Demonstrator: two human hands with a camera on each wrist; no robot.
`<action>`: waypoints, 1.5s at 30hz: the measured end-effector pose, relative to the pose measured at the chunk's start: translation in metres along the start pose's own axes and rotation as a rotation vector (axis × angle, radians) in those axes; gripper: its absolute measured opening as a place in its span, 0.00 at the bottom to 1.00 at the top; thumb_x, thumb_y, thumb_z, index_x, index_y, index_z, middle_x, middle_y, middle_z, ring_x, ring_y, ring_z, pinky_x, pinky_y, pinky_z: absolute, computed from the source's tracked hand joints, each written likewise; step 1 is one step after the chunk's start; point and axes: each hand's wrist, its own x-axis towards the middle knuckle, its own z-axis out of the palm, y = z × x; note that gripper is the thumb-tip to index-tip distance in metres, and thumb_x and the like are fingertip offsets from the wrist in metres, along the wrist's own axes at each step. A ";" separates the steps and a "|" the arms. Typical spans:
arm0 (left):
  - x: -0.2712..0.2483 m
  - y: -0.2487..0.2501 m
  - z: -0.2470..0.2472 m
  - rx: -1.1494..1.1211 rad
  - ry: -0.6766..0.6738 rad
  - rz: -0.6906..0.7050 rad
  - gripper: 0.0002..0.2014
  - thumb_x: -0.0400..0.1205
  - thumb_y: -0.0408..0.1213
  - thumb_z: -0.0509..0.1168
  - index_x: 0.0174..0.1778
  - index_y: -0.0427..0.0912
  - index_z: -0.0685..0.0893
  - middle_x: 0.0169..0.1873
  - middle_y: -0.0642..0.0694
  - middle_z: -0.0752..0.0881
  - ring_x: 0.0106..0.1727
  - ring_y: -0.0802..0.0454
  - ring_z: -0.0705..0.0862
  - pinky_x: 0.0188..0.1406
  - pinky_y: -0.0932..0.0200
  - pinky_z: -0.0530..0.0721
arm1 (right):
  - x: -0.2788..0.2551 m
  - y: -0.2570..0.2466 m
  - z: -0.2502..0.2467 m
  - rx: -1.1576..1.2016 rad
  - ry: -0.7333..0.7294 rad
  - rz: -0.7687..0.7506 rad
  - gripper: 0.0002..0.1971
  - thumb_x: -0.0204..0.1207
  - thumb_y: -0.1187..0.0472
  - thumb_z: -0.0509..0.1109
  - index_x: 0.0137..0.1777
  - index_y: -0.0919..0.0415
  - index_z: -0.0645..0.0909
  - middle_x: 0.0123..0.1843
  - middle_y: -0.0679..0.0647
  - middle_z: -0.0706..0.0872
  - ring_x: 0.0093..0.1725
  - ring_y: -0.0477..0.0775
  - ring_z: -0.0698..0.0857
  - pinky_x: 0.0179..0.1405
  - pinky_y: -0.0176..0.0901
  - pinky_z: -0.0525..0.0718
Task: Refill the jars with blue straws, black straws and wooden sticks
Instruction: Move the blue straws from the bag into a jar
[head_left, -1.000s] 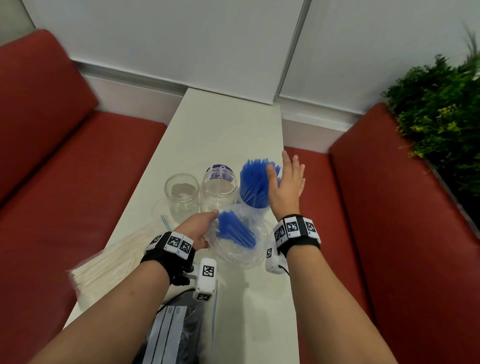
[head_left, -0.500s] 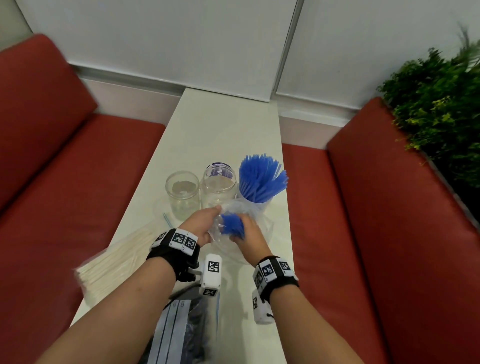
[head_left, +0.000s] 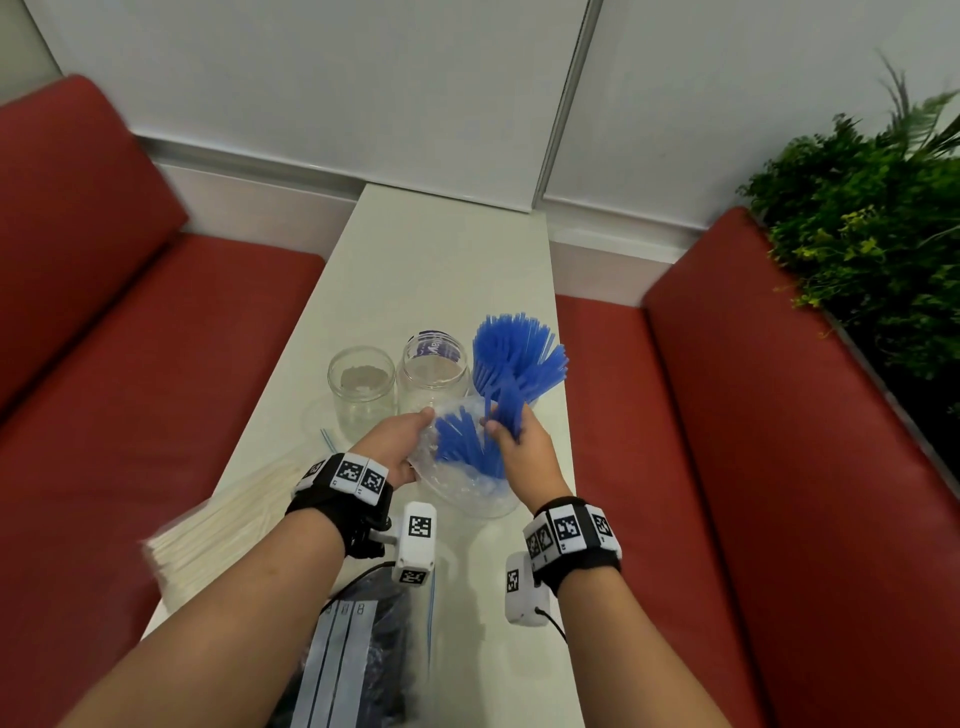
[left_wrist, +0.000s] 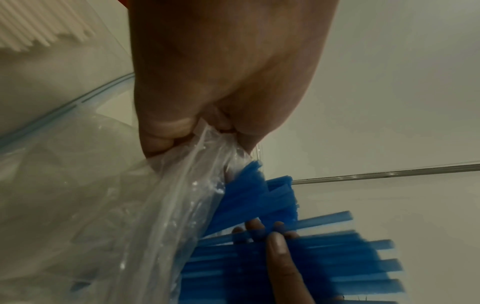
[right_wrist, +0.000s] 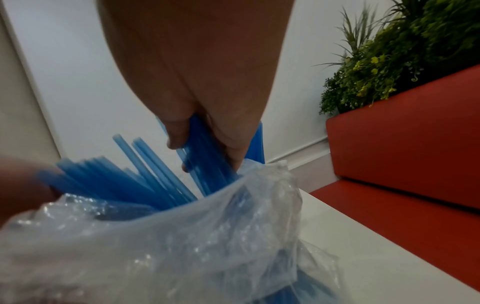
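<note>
Blue straws (head_left: 467, 441) stuck out of a clear bag (head_left: 467, 488) on the table (head_left: 441, 260). Right hand (head_left: 524, 452) gripped a bunch of them; left hand (head_left: 395, 441) pinched the bag's edge. Behind stood two empty jars (head_left: 361, 384), a third full of straws.
</note>
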 end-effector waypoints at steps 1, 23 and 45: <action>0.000 0.000 0.000 0.005 0.000 -0.003 0.18 0.92 0.45 0.61 0.68 0.36 0.84 0.57 0.35 0.92 0.59 0.38 0.90 0.63 0.39 0.87 | -0.001 -0.002 0.000 0.014 0.009 0.006 0.12 0.87 0.61 0.66 0.69 0.59 0.77 0.60 0.49 0.87 0.62 0.49 0.85 0.60 0.38 0.80; 0.011 0.000 -0.001 0.018 -0.035 -0.045 0.19 0.91 0.46 0.61 0.71 0.37 0.82 0.62 0.35 0.90 0.65 0.36 0.88 0.71 0.34 0.82 | 0.045 -0.162 -0.084 0.489 0.280 -0.403 0.05 0.88 0.68 0.60 0.55 0.56 0.71 0.40 0.59 0.77 0.38 0.54 0.81 0.46 0.44 0.85; 0.026 -0.005 -0.004 0.034 0.017 -0.066 0.20 0.91 0.47 0.61 0.73 0.37 0.81 0.64 0.34 0.88 0.65 0.36 0.88 0.73 0.34 0.81 | 0.089 -0.113 -0.087 0.289 0.414 -0.323 0.07 0.88 0.67 0.61 0.58 0.54 0.72 0.44 0.57 0.81 0.38 0.43 0.83 0.46 0.38 0.86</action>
